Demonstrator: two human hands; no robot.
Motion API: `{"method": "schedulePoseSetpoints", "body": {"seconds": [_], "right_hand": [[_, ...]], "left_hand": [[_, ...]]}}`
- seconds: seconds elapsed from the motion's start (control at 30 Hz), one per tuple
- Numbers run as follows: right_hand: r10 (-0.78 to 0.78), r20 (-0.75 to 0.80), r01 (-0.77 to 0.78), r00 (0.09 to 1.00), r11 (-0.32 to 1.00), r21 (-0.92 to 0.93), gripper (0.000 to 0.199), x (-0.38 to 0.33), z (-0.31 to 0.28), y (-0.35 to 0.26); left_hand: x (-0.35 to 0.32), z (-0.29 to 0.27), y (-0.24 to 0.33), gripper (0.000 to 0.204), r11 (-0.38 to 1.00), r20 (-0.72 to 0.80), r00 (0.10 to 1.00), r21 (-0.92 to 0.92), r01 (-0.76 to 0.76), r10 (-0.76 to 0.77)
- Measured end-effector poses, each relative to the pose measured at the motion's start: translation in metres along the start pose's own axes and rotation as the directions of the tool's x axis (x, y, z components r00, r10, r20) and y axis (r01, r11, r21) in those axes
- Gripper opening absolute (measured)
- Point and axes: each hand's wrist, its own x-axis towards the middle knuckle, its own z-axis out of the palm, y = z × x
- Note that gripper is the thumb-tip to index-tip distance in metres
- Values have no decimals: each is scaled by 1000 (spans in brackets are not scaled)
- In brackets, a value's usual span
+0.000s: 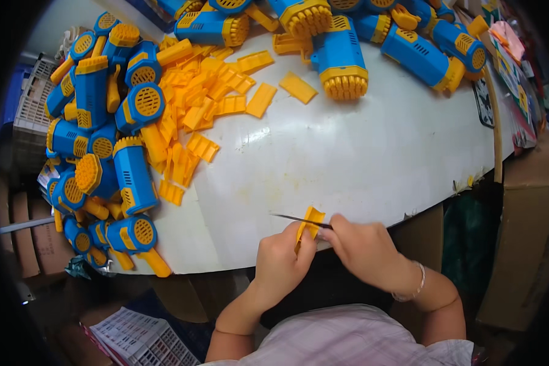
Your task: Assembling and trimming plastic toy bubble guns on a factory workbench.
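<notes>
At the table's near edge, my left hand point(280, 259) is closed round a small yellow plastic cover point(313, 216), its upper end sticking out past the fingers. My right hand point(366, 250) grips a thin, dark, pointed knife point(291, 217); its handle is mostly hidden in the fingers. The blade crosses the cover, with its tip pointing left over the table. Whether its edge touches the plastic, I cannot tell. Farther off to the left lies a heap of similar yellow covers point(230, 105), with some loose ones point(297, 87) lying apart from it.
Blue-and-yellow toy bubble guns point(134, 177) are piled along the table's left side, and more point(341, 58) stand or lie along the far edge. The white table point(360, 152) has a curved near edge. Cardboard point(521, 244) stands at right; a printed sheet point(143, 341) lies low at left.
</notes>
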Motion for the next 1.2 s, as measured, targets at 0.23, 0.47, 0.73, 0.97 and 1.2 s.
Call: {"method": "schedulePoseSetpoints", "body": {"seconds": [0.23, 0.47, 0.73, 0.97, 1.2], "right_hand": [[29, 34, -25, 999, 996, -90, 21, 1, -9, 5], [35, 15, -34, 999, 997, -63, 22, 4, -7, 13], [142, -33, -146, 989, 979, -141, 22, 8, -6, 31], [147, -2, -146, 989, 979, -139, 21, 7, -9, 28], [144, 25, -143, 989, 990, -18, 20, 7, -10, 25]], "left_hand": [[3, 5, -1, 8, 976, -51, 991, 187, -110, 121], [-1, 3, 0, 11, 966, -41, 996, 252, -66, 79], [-3, 4, 0, 7, 971, -60, 993, 224, -88, 103], [-3, 4, -3, 7, 976, -19, 997, 208, -65, 70], [6, 1, 0, 8, 988, -8, 998, 145, -53, 55]]}}
